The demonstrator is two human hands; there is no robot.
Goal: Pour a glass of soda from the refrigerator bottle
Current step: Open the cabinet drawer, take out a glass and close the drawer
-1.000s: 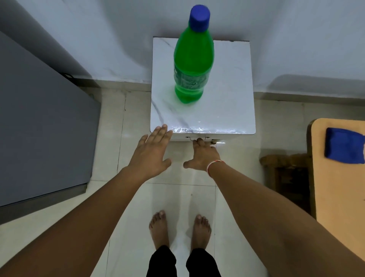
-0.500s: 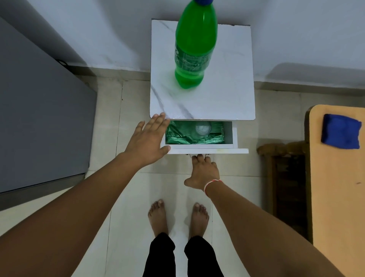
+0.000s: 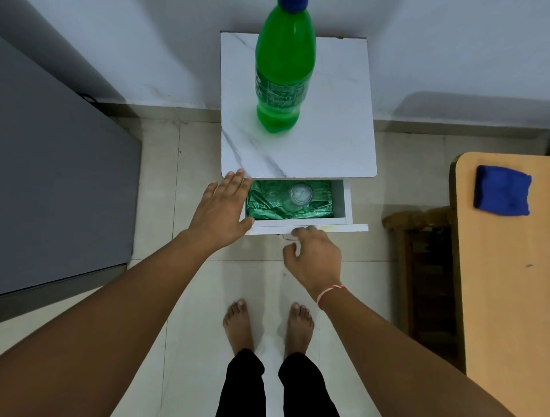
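Bottle cap (image 3: 293,3) cropped (top edge)

we see pale wall (image 3: 134,44) | cream tiled floor (image 3: 193,327) | grey appliance (image 3: 59,178) left, maybe a fridge | tan table (image 3: 506,297) right, blue cloth (image 3: 502,194) on it

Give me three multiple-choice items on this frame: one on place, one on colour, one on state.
1. Where is the clear glass?
A. beside the bottle
B. in the drawer
C. on the floor

2. What colour is the bottle's cap?
A. blue
B. red
C. white

3. What state is the drawer in?
A. shut
B. removed
C. pulled open

Answers:
B, the glass lies on green wrapping inside the drawer.
A, a blue cap tops the green bottle.
C, the drawer's inside shows below the cabinet top, with the right hand at its front.
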